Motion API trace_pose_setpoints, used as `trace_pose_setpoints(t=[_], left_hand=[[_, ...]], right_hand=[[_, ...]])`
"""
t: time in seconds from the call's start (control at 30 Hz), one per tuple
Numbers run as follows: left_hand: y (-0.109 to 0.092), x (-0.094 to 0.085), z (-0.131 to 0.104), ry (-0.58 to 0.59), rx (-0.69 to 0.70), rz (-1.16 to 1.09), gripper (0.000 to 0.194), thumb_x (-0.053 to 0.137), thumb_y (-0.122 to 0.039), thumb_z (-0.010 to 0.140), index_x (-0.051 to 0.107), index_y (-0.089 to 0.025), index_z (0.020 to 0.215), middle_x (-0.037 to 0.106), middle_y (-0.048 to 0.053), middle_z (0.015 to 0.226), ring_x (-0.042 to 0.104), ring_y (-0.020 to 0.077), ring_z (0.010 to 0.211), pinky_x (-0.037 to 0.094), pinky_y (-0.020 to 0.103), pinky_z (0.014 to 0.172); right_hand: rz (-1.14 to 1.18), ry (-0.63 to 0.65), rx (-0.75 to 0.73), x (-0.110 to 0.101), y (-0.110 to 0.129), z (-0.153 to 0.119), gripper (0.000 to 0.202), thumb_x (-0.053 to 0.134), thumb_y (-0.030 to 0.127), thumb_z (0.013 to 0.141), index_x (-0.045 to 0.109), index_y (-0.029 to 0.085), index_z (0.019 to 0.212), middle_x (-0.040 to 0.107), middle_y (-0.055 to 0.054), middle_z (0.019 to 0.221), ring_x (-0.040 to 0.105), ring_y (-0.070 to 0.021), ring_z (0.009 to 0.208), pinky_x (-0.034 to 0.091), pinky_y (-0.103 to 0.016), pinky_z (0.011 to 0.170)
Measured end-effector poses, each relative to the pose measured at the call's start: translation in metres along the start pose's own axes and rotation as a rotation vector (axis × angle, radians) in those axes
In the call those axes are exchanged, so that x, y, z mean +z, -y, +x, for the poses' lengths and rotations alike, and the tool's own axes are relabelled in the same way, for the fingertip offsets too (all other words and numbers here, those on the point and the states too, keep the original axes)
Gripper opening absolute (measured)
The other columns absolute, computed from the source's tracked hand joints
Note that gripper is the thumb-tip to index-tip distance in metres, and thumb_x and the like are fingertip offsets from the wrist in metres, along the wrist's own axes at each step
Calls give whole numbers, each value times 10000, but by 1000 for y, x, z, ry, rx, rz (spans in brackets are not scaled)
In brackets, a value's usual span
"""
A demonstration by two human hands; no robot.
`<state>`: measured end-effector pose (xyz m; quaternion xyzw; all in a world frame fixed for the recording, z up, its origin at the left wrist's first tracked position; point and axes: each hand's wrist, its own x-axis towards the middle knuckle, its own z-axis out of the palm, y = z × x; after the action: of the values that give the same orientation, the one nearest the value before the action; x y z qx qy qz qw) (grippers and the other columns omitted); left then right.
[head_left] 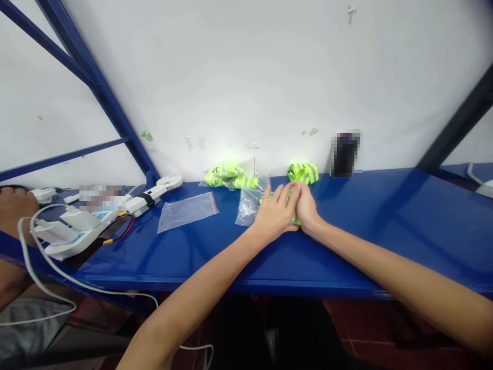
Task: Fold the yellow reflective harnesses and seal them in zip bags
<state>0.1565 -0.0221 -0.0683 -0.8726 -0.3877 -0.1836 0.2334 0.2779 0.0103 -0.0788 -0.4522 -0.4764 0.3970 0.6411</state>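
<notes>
Both my hands close around a bundle of neon-yellow reflective fabric (pixel 297 218) in the middle of the blue table. My left hand (pixel 274 209) lies over its top, fingers reaching away and thumb along the near side. Cupped against its right side is my right hand (pixel 307 208), its fingertips hidden behind the left fingers. A clear zip bag (pixel 247 206) spreads out from under my left hand; how far the bundle sits inside it is hidden. Just behind my hands rests a rolled neon-yellow band with grey stripes (pixel 304 172).
Bagged neon-yellow bundles (pixel 225 173) lie by the wall. Left of my hands is a flat clear zip bag (pixel 188 211). A white power strip (pixel 79 236) with cables, a small white fan (pixel 169 182) and another person's hand (pixel 17 210) are at left. A dark blurred object (pixel 344 154) leans right.
</notes>
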Motion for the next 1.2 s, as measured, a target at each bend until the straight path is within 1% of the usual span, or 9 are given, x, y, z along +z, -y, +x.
trace_pose_setpoints(t=[0.1, 0.17, 0.3, 0.4, 0.6, 0.77, 0.83, 0.97, 1.2], left_hand=[[21, 1, -5, -100, -29, -191, 988, 714, -509, 730, 229, -121, 1498, 401, 172, 1487, 391, 314, 1356, 277, 488, 1142], [37, 1, -10, -176, -28, -334, 1020, 726, -488, 724, 172, -153, 1512, 414, 167, 1478, 400, 300, 1357, 334, 453, 1118], [59, 5, -19, -284, -7, -500, 990, 673, -528, 769, 113, -221, 1525, 418, 154, 1479, 409, 290, 1359, 356, 448, 1110], [60, 7, -21, -310, 45, -529, 981, 640, -603, 762, 146, -226, 1521, 416, 159, 1480, 397, 298, 1369, 346, 452, 1121], [47, 3, -19, -255, 183, -515, 948, 648, -564, 777, 182, -191, 1512, 416, 174, 1475, 387, 302, 1376, 343, 467, 1123], [35, 0, -23, -225, 235, -513, 909, 672, -492, 783, 211, -178, 1501, 439, 169, 1456, 395, 294, 1369, 362, 469, 1113], [30, 0, -23, -239, 236, -510, 857, 656, -463, 802, 237, -173, 1491, 451, 167, 1445, 404, 283, 1363, 375, 458, 1105], [27, 1, -21, -268, 200, -483, 802, 620, -454, 828, 256, -168, 1483, 456, 162, 1443, 404, 276, 1365, 375, 462, 1105], [32, -2, -17, -220, 204, -411, 766, 588, -493, 838, 289, -181, 1470, 445, 155, 1458, 389, 282, 1376, 355, 464, 1104]], right_hand=[[280, 379, 228, -11, 24, -2, 341, 412, 438, 870, 627, 211, 1006, 676, -55, 1048, 584, -263, 1094, 479, -400, 936], [328, 604, 277, -19, 36, -2, 317, 518, 354, 852, 620, 219, 1120, 650, -55, 1170, 576, -253, 1135, 479, -400, 966], [282, 847, 351, -28, 41, -5, 566, 642, 254, 836, 444, 349, 1358, 613, -25, 1251, 627, -218, 1080, 501, -439, 969], [244, 872, 385, -29, 36, -4, 662, 663, 292, 846, 342, 378, 1419, 642, -35, 1167, 683, -199, 948, 561, -431, 885], [153, 928, 350, -36, 30, 5, 680, 765, 270, 749, 444, 265, 1347, 641, -74, 1122, 682, -206, 918, 624, -327, 702], [-92, 1041, 272, -40, 29, 5, 705, 770, 358, 731, 453, 194, 1340, 703, -62, 894, 692, -194, 697, 604, -329, 591], [-199, 1035, 191, -38, 31, 4, 666, 758, 370, 735, 494, 170, 1313, 711, -56, 855, 690, -203, 699, 598, -356, 635], [-259, 918, -59, -32, 32, 5, 589, 785, 335, 688, 593, 147, 1212, 711, -66, 998, 661, -246, 946, 546, -401, 856], [-281, 767, -167, -23, 27, 0, 553, 764, 292, 686, 621, 154, 1202, 682, -78, 1146, 615, -266, 1070, 496, -416, 943]])
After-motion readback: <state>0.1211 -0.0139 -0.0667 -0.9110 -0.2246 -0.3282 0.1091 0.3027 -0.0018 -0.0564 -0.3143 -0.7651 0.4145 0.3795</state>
